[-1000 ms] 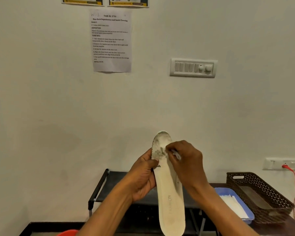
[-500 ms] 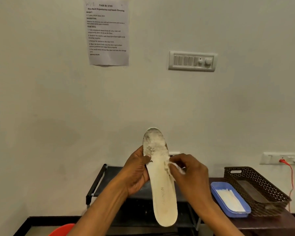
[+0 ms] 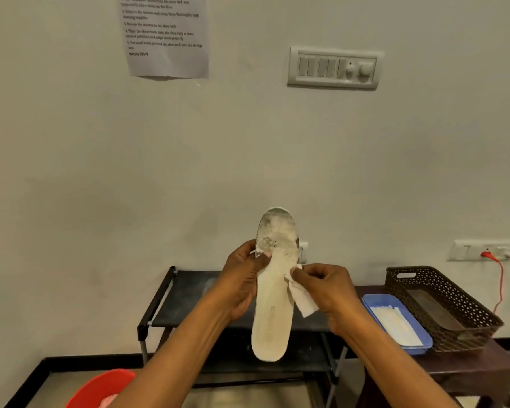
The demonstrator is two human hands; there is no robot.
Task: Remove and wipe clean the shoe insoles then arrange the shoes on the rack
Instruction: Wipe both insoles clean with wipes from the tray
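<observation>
I hold a long white insole (image 3: 273,316) upright in front of me, its worn, greyish toe end pointing up. My left hand (image 3: 242,284) grips its left edge, thumb pressed on the upper part. My right hand (image 3: 324,287) pinches a small white wipe (image 3: 302,301) against the insole's right edge near the middle. Behind the insole stands the black shoe rack (image 3: 177,304), its top shelf bare where it shows. No shoes are in view.
A blue tray (image 3: 424,343) with white wipes and a brown perforated basket (image 3: 442,307) sit on a dark table to the right. A red tub (image 3: 100,387) is on the floor at lower left. A red cable (image 3: 499,278) hangs from a wall socket.
My right hand has slid the wipe down from the toe end to the insole's middle right edge. The view has tilted downward, showing more of the rack and floor.
</observation>
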